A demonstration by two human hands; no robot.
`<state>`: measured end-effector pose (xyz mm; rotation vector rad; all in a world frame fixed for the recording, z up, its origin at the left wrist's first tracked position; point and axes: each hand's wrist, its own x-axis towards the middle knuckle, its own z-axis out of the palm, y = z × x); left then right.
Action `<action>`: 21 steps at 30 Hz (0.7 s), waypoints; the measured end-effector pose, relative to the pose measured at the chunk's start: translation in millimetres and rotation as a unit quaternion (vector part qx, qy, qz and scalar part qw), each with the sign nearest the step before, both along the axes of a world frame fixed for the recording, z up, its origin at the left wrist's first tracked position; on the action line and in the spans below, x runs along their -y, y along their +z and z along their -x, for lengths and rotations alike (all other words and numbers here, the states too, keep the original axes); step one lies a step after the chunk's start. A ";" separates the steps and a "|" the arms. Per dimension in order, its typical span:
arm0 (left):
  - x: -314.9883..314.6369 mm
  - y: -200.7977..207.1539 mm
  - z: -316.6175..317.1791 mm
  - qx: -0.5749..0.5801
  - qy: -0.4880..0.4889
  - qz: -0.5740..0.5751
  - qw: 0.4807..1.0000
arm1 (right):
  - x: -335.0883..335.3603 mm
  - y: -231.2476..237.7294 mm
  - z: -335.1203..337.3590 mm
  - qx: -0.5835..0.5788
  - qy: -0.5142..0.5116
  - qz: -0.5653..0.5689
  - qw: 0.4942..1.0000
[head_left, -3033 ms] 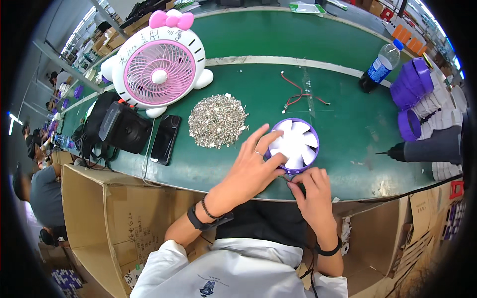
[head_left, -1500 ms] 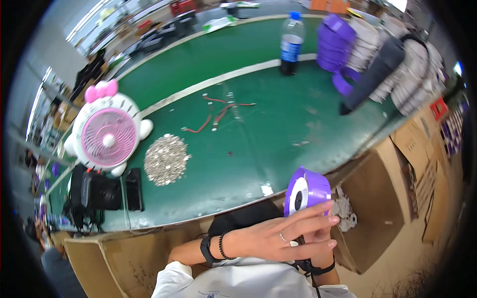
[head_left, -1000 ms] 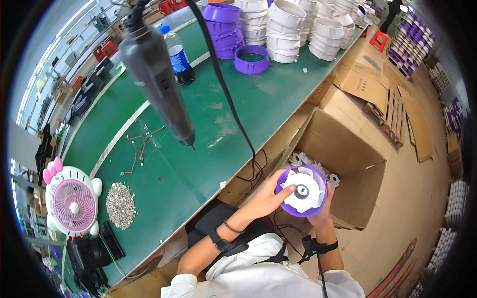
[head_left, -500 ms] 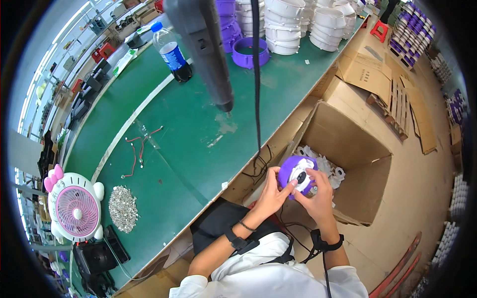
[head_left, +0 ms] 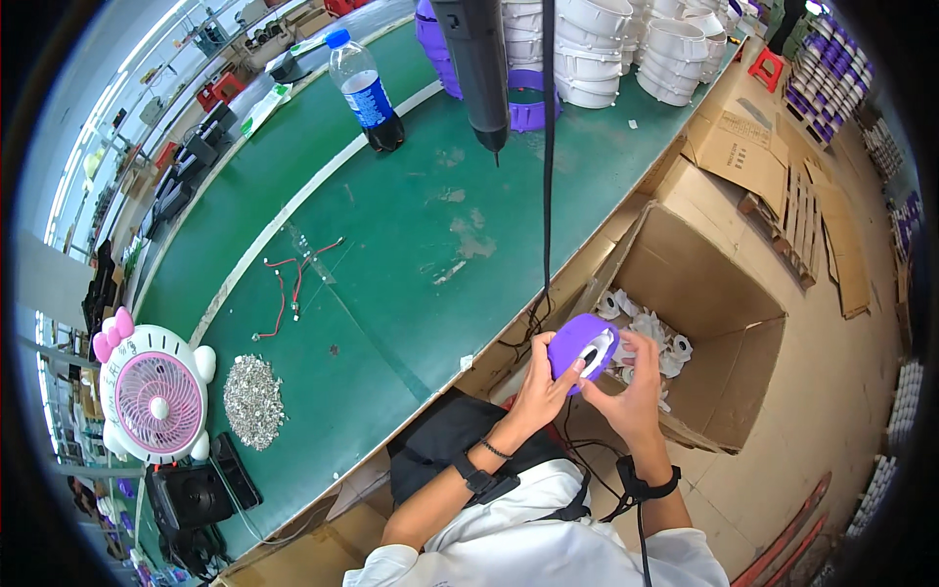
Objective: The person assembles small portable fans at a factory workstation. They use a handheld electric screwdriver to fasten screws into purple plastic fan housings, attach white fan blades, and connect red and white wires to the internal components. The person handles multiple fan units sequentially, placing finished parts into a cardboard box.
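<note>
Both hands hold a round purple plastic housing (head_left: 571, 344), tilted, over the near edge of an open cardboard box. A white part with a black centre (head_left: 593, 354) sits inside its ring. My left hand (head_left: 538, 393) is closed around the left and lower side, its thumb at the opening. On the right side, my right hand (head_left: 634, 399) grips the rim with bent fingers, partly hidden behind the housing. Several white plastic parts (head_left: 675, 357) lie in the cardboard box (head_left: 729, 367) just beyond.
A dark power screwdriver (head_left: 481, 88) hangs over the green table (head_left: 391, 254), beside a black cable (head_left: 548, 176). Stacked white rings (head_left: 587, 49), a purple ring (head_left: 528, 115) and a cola bottle (head_left: 367, 98) stand behind. Left are red wires (head_left: 295, 293), a screw pile (head_left: 253, 401) and a fan (head_left: 156, 396).
The view has shifted, so the table things appear farther right. The purple housing has turned in my hands, showing more of its outer side and less of the white part.
</note>
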<state>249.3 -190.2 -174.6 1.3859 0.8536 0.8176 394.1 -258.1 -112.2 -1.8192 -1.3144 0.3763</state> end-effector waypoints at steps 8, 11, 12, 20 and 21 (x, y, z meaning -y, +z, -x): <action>2.8 -4.8 14.9 0.010 0.014 -0.013 1.000 | -5.7 -70.9 9.7 -0.148 0.118 -0.074 0.979; -4.3 -31.5 9.2 0.055 -0.076 -0.056 0.994 | -37.2 -29.9 29.9 -0.109 0.125 -0.098 0.981; -4.6 -31.5 14.9 0.054 -0.069 -0.051 0.995 | -45.3 -16.7 40.9 -0.113 0.146 -0.097 0.978; -16.6 -19.3 48.2 0.063 0.003 -0.066 0.996 | -78.3 19.6 93.9 -0.117 0.281 -0.072 0.950; -19.8 -18.5 49.8 0.062 0.008 -0.068 0.996 | -80.8 21.3 97.2 -0.120 0.292 -0.069 0.946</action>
